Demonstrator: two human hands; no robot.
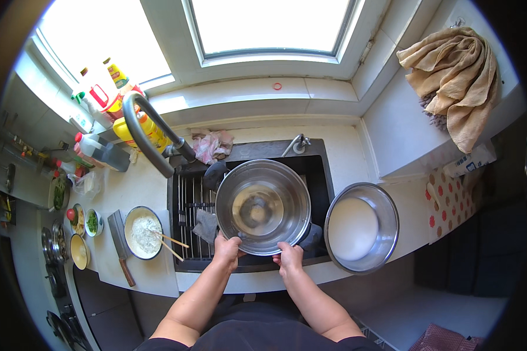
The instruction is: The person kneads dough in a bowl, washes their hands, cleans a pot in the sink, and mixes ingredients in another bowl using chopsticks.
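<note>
A large stainless steel bowl (295,193) is held over the black sink (175,199), tilted a little. My left hand (227,248) is closed on its near rim at the left, thumb on top and fingers underneath. On the same rim, further right, my right hand (289,255) grips in the same way. Inside the bowl there seems to be some clear water; reflections make its level hard to tell. To the right stands a second steel bowl (391,234) holding cloudy white liquid (352,228).
Left of the sink, chopsticks (173,240) rest in a bowl of white powder (144,233) beside a cleaver (120,241). A tall curved faucet (149,137) rises behind. Bottles (103,152) line the back left. A grey cloth (205,226) lies on the sink rack.
</note>
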